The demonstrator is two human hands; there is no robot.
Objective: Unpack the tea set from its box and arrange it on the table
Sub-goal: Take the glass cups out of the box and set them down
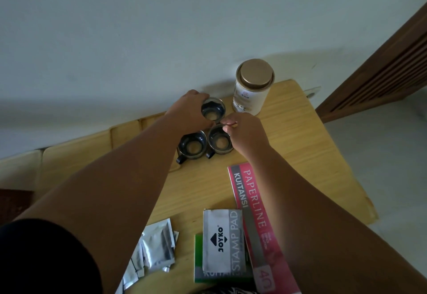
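Observation:
Three dark glass tea cups stand close together near the back of the wooden table. My left hand grips the rear cup around its left side. In front of it sit the left cup, with its handle pointing toward me, and the right cup. My right hand hovers over the right cup's rim, its thumb and forefinger pinched together next to the rear cup; I cannot tell whether they hold anything. A cream tea tin with a gold lid stands upright behind the cups.
Near the front edge lie a pink Paperline receipt book, a grey Joyko stamp pad box on a green booklet, and several silver foil sachets. A wall rises behind the table; a slatted wooden panel stands at the right.

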